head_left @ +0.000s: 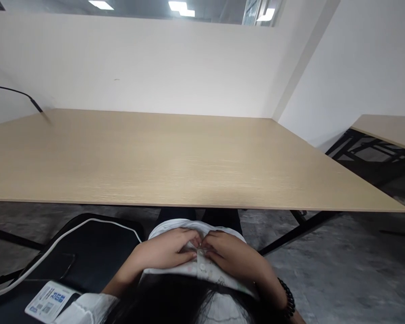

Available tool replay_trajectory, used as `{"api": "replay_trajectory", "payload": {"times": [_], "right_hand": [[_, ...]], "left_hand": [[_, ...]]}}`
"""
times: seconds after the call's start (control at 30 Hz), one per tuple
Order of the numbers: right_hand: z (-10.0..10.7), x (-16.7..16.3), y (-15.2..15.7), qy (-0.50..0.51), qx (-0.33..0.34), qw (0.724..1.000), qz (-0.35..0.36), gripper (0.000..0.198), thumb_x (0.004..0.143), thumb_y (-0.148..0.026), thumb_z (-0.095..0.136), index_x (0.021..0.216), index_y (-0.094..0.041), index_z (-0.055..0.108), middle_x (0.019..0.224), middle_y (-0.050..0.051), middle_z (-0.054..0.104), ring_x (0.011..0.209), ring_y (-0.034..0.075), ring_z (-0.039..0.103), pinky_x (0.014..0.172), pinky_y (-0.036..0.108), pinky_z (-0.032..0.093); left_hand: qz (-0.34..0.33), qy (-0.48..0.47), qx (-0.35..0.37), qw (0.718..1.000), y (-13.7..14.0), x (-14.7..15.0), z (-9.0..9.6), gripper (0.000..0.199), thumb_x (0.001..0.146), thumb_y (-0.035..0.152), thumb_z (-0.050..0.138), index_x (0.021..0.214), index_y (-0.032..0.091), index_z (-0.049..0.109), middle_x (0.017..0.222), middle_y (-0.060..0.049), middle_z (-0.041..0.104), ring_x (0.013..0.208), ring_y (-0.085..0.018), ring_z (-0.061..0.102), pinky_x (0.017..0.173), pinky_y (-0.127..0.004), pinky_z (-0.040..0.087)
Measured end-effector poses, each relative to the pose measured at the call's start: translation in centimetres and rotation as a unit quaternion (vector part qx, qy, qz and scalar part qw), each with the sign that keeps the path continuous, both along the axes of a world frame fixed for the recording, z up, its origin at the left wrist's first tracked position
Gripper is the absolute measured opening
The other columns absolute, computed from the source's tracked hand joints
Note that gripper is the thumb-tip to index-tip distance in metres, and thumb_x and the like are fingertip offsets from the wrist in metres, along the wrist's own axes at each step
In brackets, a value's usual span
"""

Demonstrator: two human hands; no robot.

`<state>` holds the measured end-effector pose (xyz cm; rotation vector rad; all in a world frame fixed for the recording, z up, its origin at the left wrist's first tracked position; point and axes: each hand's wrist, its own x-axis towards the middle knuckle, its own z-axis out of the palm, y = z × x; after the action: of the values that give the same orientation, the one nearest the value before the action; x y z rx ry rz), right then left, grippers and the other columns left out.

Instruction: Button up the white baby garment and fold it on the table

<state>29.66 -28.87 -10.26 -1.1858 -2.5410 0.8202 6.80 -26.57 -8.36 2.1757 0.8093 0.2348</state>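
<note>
A white buttoned shirt (185, 268) with a faint print covers my front, just below the table's near edge. From the left, my left hand (170, 247) lies on it, thumb and fingertips closed on the fabric by the button placket. Opposite it, my right hand (234, 253) grips the other side of the placket, its fingertips almost touching the left ones. A small button sits between the fingertips, partly hidden by them. Lower on the placket another pale button (202, 267) shows. A black beaded bracelet (288, 297) circles my right wrist.
The wooden table (175, 157) stretches ahead to a white wall. A black chair seat (97, 256) stands at my left, with a white cable (64, 235) and a printed card-like item (50, 301) over it. Another table (391, 128) is at right. A thin black cable (13, 90) reaches the table's far left corner.
</note>
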Motion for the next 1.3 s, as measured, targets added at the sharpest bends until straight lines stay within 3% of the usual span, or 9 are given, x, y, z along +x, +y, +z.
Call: {"api": "replay_trajectory", "payload": {"times": [0.13, 0.27, 0.43, 0.57, 0.8, 1.3], "right_hand": [[-0.3, 0.2, 0.2, -0.011, -0.006, 1.000, -0.009, 0.006, 0.090, -0.019, 0.059, 0.085, -0.018, 0.063, 0.088, 0.005, 0.068, 0.084, 0.020, 0.060, 0.073, 0.030, 0.044], [0.2, 0.1, 0.1, 0.017, 0.014, 1.000, 0.005, 0.010, 0.088, -0.012, 0.056, 0.082, -0.019, 0.057, 0.086, 0.003, 0.064, 0.086, 0.019, 0.058, 0.076, 0.030, 0.042], [1.0, -0.2, -0.2, 0.085, 0.000, 0.994, -0.070, 0.011, 0.091, -0.011, 0.050, 0.086, -0.020, 0.052, 0.081, 0.000, 0.061, 0.075, 0.016, 0.054, 0.068, 0.028, 0.037], [1.2, -0.1, -0.3, 0.139, -0.011, 0.986, -0.088, 0.012, 0.093, -0.012, 0.049, 0.085, -0.021, 0.048, 0.077, -0.002, 0.056, 0.069, 0.014, 0.049, 0.063, 0.026, 0.033], [0.8, -0.1, -0.6, 0.210, -0.006, 0.975, -0.077, 0.011, 0.094, -0.013, 0.048, 0.087, -0.021, 0.049, 0.080, -0.001, 0.057, 0.072, 0.014, 0.050, 0.064, 0.025, 0.036], [0.8, -0.5, -0.5, 0.232, 0.051, 0.969, -0.071, 0.016, 0.092, -0.007, 0.046, 0.091, -0.022, 0.052, 0.087, 0.002, 0.062, 0.080, 0.016, 0.056, 0.071, 0.027, 0.043]], "left_hand": [[-0.002, -0.017, 0.004, 1.000, 0.0, 0.2, -0.8, 0.017, 0.087, 0.022, 0.060, 0.103, 0.023, 0.066, 0.104, -0.004, 0.068, 0.099, -0.022, 0.061, 0.087, -0.030, 0.047], [-0.006, -0.040, 0.011, 0.999, 0.2, 0.5, -1.1, 0.015, 0.087, 0.019, 0.059, 0.099, 0.021, 0.067, 0.102, -0.004, 0.067, 0.102, -0.022, 0.060, 0.090, -0.030, 0.047], [0.033, -0.094, -0.021, 0.995, 0.1, 0.7, -1.2, 0.015, 0.093, 0.025, 0.055, 0.103, 0.021, 0.066, 0.103, -0.004, 0.069, 0.098, -0.020, 0.063, 0.089, -0.030, 0.048], [0.072, -0.133, -0.048, 0.987, -0.1, 1.1, -1.2, 0.017, 0.098, 0.032, 0.052, 0.102, 0.020, 0.064, 0.101, -0.004, 0.070, 0.094, -0.018, 0.064, 0.087, -0.029, 0.049], [0.095, -0.129, -0.032, 0.987, -0.3, 1.5, -1.4, 0.014, 0.094, 0.028, 0.053, 0.099, 0.020, 0.064, 0.098, -0.003, 0.070, 0.091, -0.018, 0.064, 0.083, -0.027, 0.049], [0.103, -0.121, -0.040, 0.987, -0.5, 1.7, -1.4, 0.014, 0.088, 0.023, 0.054, 0.093, 0.019, 0.067, 0.085, 0.000, 0.067, 0.080, -0.016, 0.060, 0.074, -0.025, 0.044]]}}
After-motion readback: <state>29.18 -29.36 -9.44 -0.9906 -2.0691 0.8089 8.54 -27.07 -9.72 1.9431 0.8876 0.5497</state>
